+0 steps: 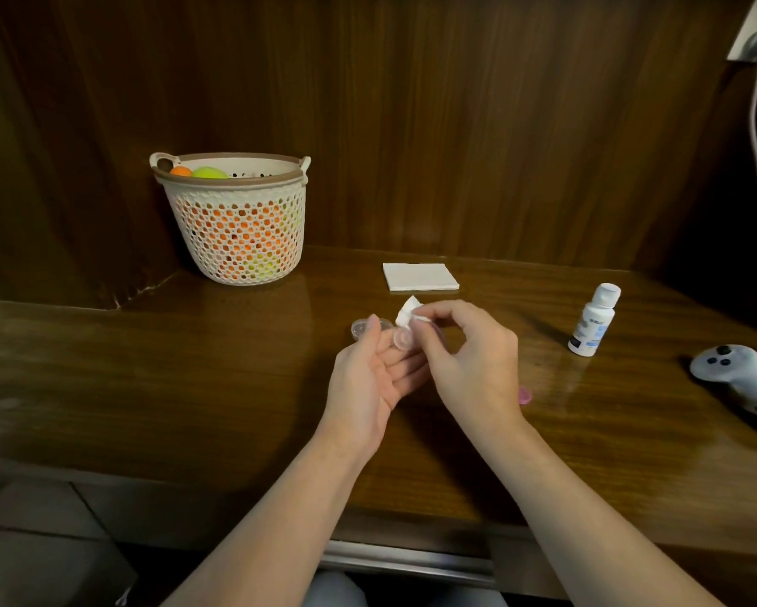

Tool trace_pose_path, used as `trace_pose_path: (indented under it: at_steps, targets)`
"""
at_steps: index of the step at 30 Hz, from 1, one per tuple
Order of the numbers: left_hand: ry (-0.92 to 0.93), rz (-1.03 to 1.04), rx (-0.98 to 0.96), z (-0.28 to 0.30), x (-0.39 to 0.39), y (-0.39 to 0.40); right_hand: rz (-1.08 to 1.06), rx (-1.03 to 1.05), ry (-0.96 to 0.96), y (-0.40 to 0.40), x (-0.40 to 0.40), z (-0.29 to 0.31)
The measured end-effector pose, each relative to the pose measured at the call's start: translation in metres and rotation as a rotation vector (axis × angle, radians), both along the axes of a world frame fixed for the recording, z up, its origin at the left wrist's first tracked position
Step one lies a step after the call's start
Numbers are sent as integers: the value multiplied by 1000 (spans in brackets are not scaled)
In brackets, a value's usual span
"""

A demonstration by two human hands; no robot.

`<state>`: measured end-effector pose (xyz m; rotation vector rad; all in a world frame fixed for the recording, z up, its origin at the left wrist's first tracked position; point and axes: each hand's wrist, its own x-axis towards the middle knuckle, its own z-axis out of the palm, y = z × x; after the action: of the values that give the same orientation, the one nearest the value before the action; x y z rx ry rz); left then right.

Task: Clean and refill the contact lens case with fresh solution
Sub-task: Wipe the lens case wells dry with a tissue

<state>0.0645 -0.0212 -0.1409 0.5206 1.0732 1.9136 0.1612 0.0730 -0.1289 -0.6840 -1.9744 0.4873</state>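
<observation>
Head view: one bottle (594, 320), one basket (236, 221), two hands

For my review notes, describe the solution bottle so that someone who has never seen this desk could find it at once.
Start at the dark wooden desk and look to its right side, beyond the person's right hand. The small white plastic solution bottle stands upright there, between the folded white tissue pad and the grey handheld controller. It is the only upright capped container with a blue-printed label.
</observation>
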Motion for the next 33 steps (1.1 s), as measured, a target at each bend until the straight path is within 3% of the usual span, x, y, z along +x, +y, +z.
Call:
trace_pose_path:
  at_steps: [5, 10, 12, 15, 20, 24, 33]
  targets:
    - [-46, 4, 42, 3, 2, -3, 125, 142, -57, 2, 13, 0]
    - [-54, -22, 20, 15, 0, -12, 272, 208, -230, 5, 35, 22]
    - [-48, -44, -5, 22, 1, -14, 271, 145, -262, 4, 41, 32]
    - [-16, -81, 16, 28, 2, -22, 256, -117, -177, -2, 46, 42]
    - [306, -40, -20, 30, 5, -42, 275, -332, 43, -15, 45, 49]
    - [779, 190, -229, 23, -1, -57, 229, -345, 110, -19, 45, 44]
    - [1258, 267, -348, 9, 26, -29, -16, -409, 159, 9, 70, 9]
